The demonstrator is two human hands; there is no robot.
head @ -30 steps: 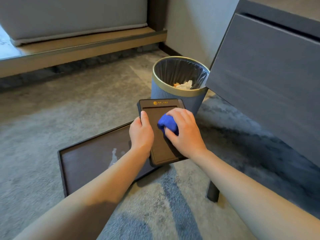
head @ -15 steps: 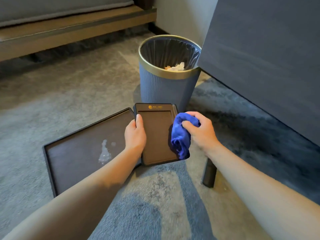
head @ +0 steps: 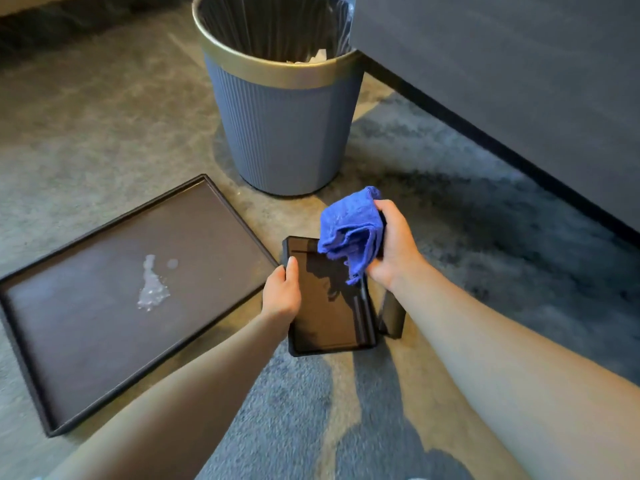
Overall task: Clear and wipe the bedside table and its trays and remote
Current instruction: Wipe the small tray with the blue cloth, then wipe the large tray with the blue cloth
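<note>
Right grip (head: pixel 394 245) curled round blue cloth (head: pixel 348 233)

A carpeted bedroom, possibly a hotel room: mottled grey carpet (head: pixel 104 116) spreads under the left grip (head: pixel 282 292) and right grip (head: pixel 394 247), a liner-fitted blue waste bin (head: pixel 284 133) with a gold rim stands just beyond them, and dark grey furniture (head: pixel 502 81) rises to the right of the right grip.

A ribbed blue-grey waste bin (head: pixel 280 133) stands upright on the carpet (head: pixel 86 116), with a gold-coloured band (head: pixel 277 76) around its top edge. A black liner (head: pixel 270 26) sits inside the bin, and crumpled white paper (head: pixel 317 57) lies in it on the right side. The carpet is grey, mottled with lighter and darker patches.
</note>
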